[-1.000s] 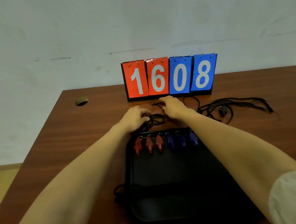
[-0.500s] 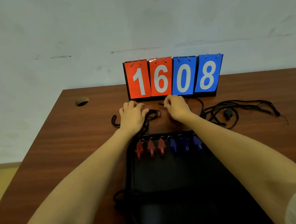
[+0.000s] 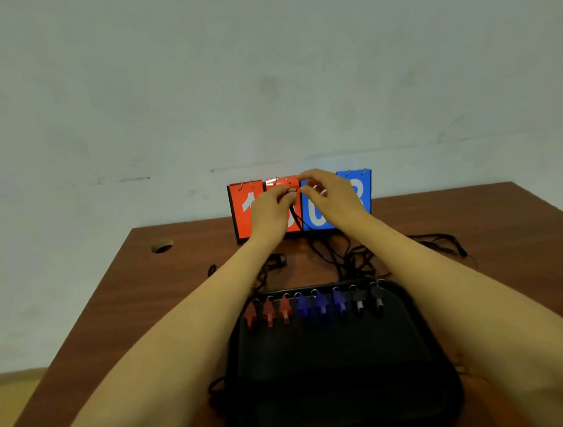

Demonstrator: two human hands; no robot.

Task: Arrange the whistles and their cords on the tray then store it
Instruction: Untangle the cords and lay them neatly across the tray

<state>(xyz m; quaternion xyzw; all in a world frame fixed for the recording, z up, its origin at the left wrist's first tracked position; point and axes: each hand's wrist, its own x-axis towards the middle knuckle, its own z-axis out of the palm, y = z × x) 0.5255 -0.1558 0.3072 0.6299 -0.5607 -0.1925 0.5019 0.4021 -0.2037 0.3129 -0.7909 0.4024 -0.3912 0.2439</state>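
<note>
A black tray [image 3: 341, 390] lies on the near part of the table. Along its far edge stand three red whistles [image 3: 268, 312], three blue whistles [image 3: 321, 304] and two black whistles [image 3: 367, 299] in a row. My left hand [image 3: 271, 211] is raised in front of the scoreboard and pinches a black cord [image 3: 295, 212] that hangs down toward the table. My right hand [image 3: 331, 196] is raised beside it, its fingertips pinching the cord's top end. More black cords [image 3: 349, 258] lie tangled on the table behind the tray.
A flip scoreboard [image 3: 248, 209] with red and blue cards stands at the table's back, partly hidden by my hands. A round cable hole [image 3: 162, 247] is at the back left. A cord loop [image 3: 216, 390] sticks out by the tray's left edge. A wall rises behind.
Both hands rose from the table to in front of the scoreboard, lifting a black cord between them. The camera tilted, and two black whistles on the tray's right now show.
</note>
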